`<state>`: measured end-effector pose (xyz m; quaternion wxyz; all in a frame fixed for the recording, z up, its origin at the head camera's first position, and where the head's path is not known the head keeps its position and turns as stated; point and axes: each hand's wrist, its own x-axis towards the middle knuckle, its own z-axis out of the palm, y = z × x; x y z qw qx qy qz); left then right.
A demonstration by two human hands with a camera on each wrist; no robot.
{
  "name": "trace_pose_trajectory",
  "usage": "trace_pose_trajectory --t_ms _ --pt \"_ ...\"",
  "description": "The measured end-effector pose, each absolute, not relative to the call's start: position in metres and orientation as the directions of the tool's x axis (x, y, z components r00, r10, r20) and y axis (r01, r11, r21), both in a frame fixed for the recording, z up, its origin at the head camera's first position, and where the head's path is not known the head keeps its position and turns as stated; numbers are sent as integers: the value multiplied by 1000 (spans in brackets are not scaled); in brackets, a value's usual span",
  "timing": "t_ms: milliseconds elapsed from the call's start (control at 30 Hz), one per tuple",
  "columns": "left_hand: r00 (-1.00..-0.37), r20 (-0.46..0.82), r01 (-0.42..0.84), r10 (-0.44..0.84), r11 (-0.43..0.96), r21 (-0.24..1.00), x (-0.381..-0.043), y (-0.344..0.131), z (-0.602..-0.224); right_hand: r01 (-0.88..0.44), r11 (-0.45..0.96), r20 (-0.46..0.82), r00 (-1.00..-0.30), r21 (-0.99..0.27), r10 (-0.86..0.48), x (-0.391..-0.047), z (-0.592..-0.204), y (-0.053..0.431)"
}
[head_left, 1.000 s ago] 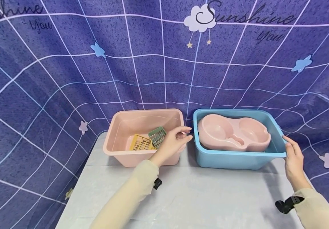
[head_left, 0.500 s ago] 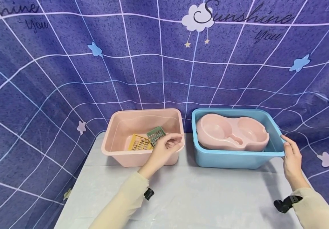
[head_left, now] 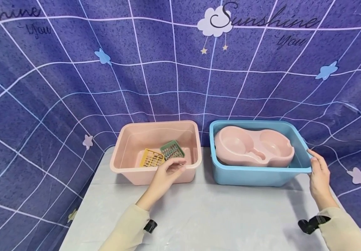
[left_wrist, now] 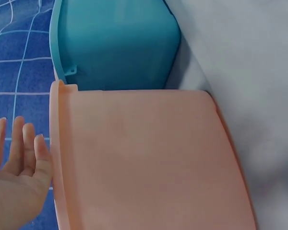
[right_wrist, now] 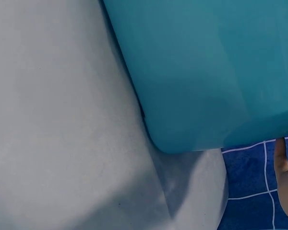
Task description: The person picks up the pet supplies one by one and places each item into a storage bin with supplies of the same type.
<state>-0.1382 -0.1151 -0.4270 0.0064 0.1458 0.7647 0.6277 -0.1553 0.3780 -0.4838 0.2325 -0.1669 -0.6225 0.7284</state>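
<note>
My left hand [head_left: 163, 178] hovers at the front rim of the pink plastic bin [head_left: 133, 170], fingers loosely bent with nothing in them. In the left wrist view, the left hand [left_wrist: 19, 184] is beside the pink bin's rim; I cannot tell whether it touches. A yellow slotted plate [head_left: 152, 159] and a green slotted plate [head_left: 172, 150] lie inside this bin. My right hand [head_left: 320, 177] touches the right rim of the blue plastic bin [head_left: 249, 177] with extended fingers. A pink double-bowl pet feeder [head_left: 269, 143] lies in the blue bin.
Both bins stand side by side on a white-covered table [head_left: 211, 216], with a narrow gap between them. Behind and to the sides hangs a blue curtain [head_left: 155, 80] with grid lines and stars.
My left hand has moved left and toward me, from the gap between the bins to the pink bin's front rim. The right hand has stayed at the blue bin.
</note>
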Motion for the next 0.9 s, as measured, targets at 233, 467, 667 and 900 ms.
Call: trace_pose_trajectory --t_ms 233,467,667,900 --pt "-959 204 238 197 171 956 -132 -134 -442 -123 -104 45 -828 -987 560 -154 -483 377" --pt "-968 202 231 150 216 948 -120 -157 -447 -108 -105 31 -826 -989 563 -153 -485 377" --pt "-974 196 221 115 275 936 -109 -182 -460 -119 -88 53 -838 -989 543 -152 -482 376" --pt "-982 190 169 10 505 846 -83 -234 -484 -212 -172 119 -892 -962 437 -144 -491 373"
